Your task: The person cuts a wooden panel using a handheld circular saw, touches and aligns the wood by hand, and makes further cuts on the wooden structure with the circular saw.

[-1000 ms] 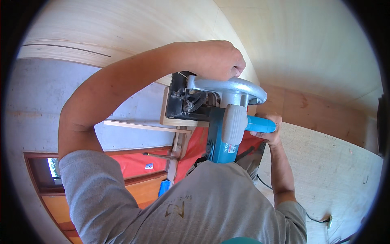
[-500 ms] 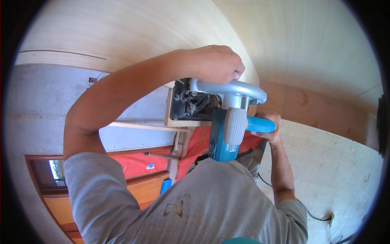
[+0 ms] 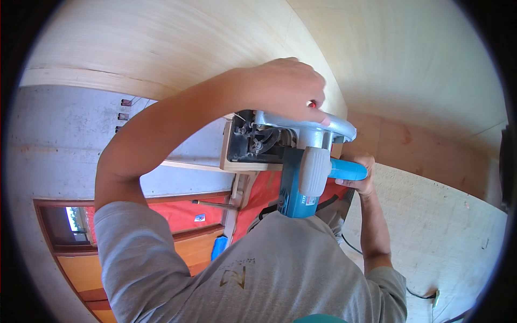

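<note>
A teal circular saw (image 3: pixel 298 188) with a silver blade guard and a grey grip stands in front of my torso. Its black base plate (image 3: pixel 239 142) rests against a pale wooden board (image 3: pixel 228 163). My right hand (image 3: pixel 362 173) is wrapped round the saw's teal rear handle. Bent across the top, my left hand (image 3: pixel 288 86) is over the silver guard (image 3: pixel 336 127), its fingers curled and the thumb reaching down to the guard. Between thumb and fingers shows a small red spot; I cannot make out what it is. The blade is mostly hidden.
Large plywood panels (image 3: pixel 156 40) rise ahead, and another light panel (image 3: pixel 425 226) lies at the right. A dark cord (image 3: pixel 420 294) runs along it. At the left are a grey wall (image 3: pixel 64 140), red sheeting (image 3: pixel 180 215) and a blue object (image 3: pixel 218 247).
My left thumb has come down toward the guard, and a red spot now shows inside the curled fingers. The saw and both hands appear slightly farther right. My right hand keeps its grip.
</note>
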`<state>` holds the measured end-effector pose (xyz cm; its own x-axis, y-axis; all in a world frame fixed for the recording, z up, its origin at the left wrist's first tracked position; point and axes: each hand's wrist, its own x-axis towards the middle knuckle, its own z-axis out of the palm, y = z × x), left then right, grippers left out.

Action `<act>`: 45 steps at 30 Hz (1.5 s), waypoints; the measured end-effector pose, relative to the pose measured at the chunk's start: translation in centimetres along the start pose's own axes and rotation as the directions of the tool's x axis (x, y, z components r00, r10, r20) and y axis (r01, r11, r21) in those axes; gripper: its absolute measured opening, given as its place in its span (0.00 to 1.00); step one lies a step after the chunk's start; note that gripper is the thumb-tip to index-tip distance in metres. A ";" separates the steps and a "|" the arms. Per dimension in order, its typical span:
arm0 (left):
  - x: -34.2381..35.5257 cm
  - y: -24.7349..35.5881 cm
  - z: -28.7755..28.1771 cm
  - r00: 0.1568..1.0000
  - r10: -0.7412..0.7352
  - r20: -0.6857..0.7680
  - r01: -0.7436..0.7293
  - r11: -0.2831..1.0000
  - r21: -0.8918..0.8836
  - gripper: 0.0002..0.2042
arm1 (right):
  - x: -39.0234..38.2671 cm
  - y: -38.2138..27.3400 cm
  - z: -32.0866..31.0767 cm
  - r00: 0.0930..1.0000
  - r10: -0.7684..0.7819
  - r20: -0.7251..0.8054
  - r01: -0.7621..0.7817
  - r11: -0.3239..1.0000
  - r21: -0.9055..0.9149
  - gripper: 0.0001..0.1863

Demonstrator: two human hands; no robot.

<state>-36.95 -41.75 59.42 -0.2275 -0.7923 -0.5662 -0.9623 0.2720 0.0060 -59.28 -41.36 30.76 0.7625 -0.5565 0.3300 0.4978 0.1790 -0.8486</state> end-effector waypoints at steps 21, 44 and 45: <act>-1.6 0.2 0.5 0.991 0.127 -0.040 -0.122 0.985 0.119 0.19 | -0.6 0.8 1.1 0.992 -0.084 -0.097 0.077 0.995 -0.067 0.15; -2.7 0.7 2.3 0.995 0.056 -0.079 -0.050 0.995 0.082 0.23 | -0.6 -0.1 1.2 0.997 0.023 -0.068 -0.033 0.988 -0.149 0.18; -2.5 0.9 2.3 0.995 0.053 -0.082 -0.046 0.996 0.080 0.23 | -0.5 -0.1 1.2 0.997 0.034 -0.068 -0.044 0.987 -0.153 0.19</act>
<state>-36.88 -38.26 58.97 -0.2892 -0.8189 -0.4958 -0.9358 0.3509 -0.0338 -59.25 -40.09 31.18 0.7492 -0.6040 0.2717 0.3941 0.0769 -0.9158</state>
